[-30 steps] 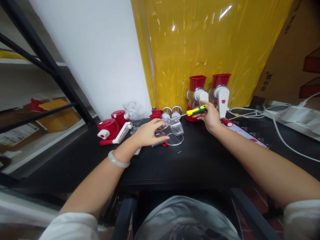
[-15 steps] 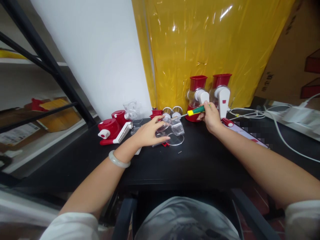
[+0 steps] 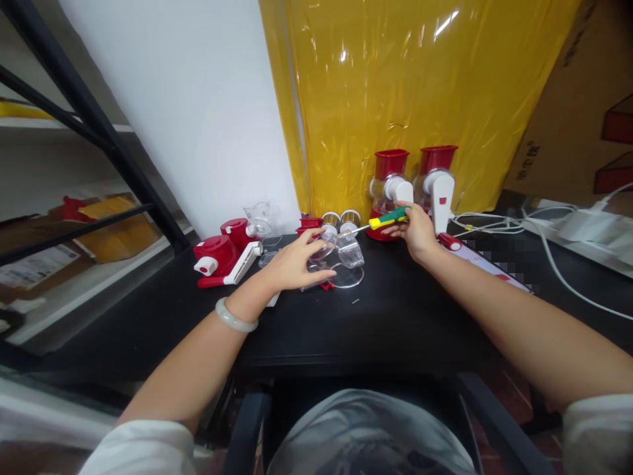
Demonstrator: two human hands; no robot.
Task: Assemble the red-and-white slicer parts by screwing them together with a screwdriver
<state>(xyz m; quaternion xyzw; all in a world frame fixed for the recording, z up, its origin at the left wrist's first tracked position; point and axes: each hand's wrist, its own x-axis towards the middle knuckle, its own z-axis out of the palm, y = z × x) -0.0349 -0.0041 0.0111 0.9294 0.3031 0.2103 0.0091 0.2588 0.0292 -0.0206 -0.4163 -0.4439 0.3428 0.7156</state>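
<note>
My right hand (image 3: 415,231) grips the green and yellow handle of a screwdriver (image 3: 388,218). Its metal shaft points left, and the tip meets or nearly meets a clear plastic housing (image 3: 350,251). My left hand (image 3: 301,259) is wrapped around the left side of that housing, thumb toward me and fingers on the far side. A clear round rim of the housing lies low over the black table. A small red piece (image 3: 327,285) shows beneath it, partly hidden by my thumb. Just behind stand two drum graters (image 3: 351,219) with white ends.
Two assembled red and white rotary graters (image 3: 439,181) stand at the back right. Red bases with a white crank (image 3: 217,257) and clear parts (image 3: 262,214) sit at left. White cables (image 3: 494,224) and a tablet-like panel (image 3: 489,264) lie at right. A tiny pin-like piece (image 3: 355,301) lies in front.
The screwdriver handle has turned and tilted slightly in my right hand, whose fingers have shifted. My left hand and the clear housing stay in place.
</note>
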